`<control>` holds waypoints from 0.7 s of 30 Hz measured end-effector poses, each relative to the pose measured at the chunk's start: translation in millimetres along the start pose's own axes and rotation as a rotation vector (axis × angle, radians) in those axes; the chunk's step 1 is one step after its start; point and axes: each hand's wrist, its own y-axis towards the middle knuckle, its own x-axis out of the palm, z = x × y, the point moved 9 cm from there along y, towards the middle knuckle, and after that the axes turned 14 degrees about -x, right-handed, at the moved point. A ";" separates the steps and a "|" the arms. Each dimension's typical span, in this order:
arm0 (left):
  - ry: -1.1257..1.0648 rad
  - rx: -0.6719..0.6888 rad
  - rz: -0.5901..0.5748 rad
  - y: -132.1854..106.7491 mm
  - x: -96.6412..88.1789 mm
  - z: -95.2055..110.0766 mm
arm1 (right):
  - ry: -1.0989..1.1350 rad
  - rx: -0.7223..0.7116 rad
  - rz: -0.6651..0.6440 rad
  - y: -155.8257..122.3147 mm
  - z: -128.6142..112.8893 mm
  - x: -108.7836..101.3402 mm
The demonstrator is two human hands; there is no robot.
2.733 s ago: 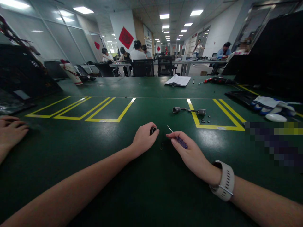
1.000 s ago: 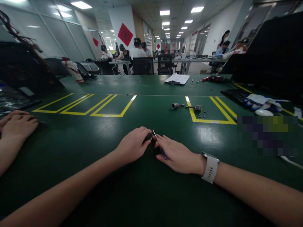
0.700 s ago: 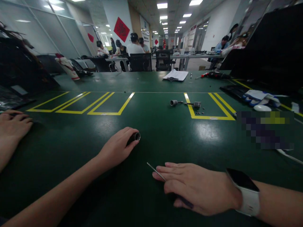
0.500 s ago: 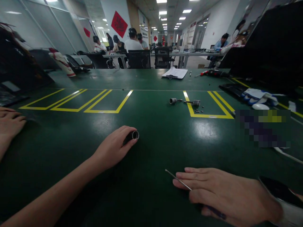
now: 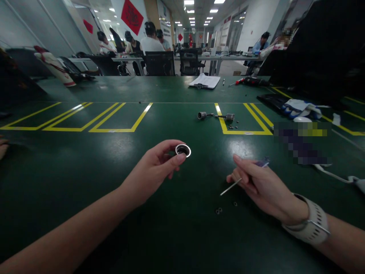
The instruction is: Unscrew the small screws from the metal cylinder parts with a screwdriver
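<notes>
A dark green table (image 5: pixel 176 239) with a dull sheen fills the foreground, marked by yellow tape (image 5: pixel 111 130) in open-ended boxes. Beyond it, people sit at desks under bright ceiling panels, near mesh-backed chairs (image 5: pixel 159 62); a red paper diamond (image 5: pixel 132 17) hangs on a pale column.

The left hand (image 5: pixel 154 167) pinches a round, hollow cup (image 5: pixel 183 150) between thumb and fingers, above the table, its shiny metal rim facing up. The right hand (image 5: pixel 259 182) curls its fingers around a screwdriver (image 5: pixel 230 187), thin steel shaft slanting down, translucent purple handle behind; a pale, perforated watch strap (image 5: pixel 312 220) circles the wrist. Three small rings (image 5: pixel 217 212) lie below the shaft's tip. Farther off, two ribbed metal sockets (image 5: pixel 229 117) lie end to end, their stems meeting, beside tiny loose bits (image 5: pixel 231 127).
</notes>
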 end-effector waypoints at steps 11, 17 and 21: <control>-0.547 -0.281 -0.262 -9.6 31.4 -33.6 | 0.066 0.096 -0.129 1.4 8.5 -10.8; -0.499 -0.294 -0.253 -9.1 30.7 -37.0 | 0.003 0.075 -0.099 5.2 8.0 -14.4; -0.470 -0.288 -0.250 -8.5 31.3 -37.8 | -0.130 0.031 -0.107 2.5 2.0 -13.3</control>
